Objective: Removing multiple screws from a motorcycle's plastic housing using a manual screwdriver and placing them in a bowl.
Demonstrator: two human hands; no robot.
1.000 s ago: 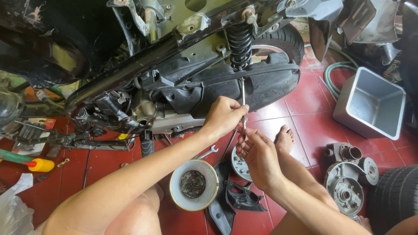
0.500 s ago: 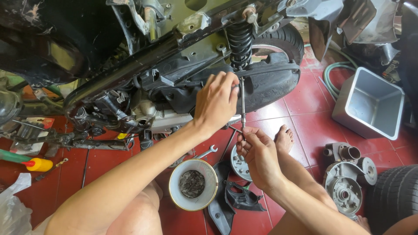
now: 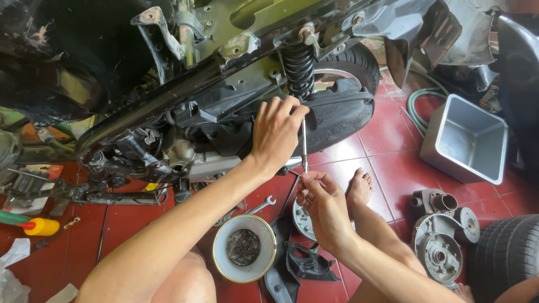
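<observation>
Left hand (image 3: 276,134) pinches the top of a thin upright rod (image 3: 304,147); right hand (image 3: 323,203) grips its lower end; rod stands between them, against the engine case (image 3: 331,115) below the spring (image 3: 299,68); best kept straight, both grips firm, no bending.

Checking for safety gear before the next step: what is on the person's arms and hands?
Nothing: the left hand and right hand are bare, with no gloves, rings, watch or bands visible. Both forearms are uncovered, with no sleeves reaching into view.
</observation>
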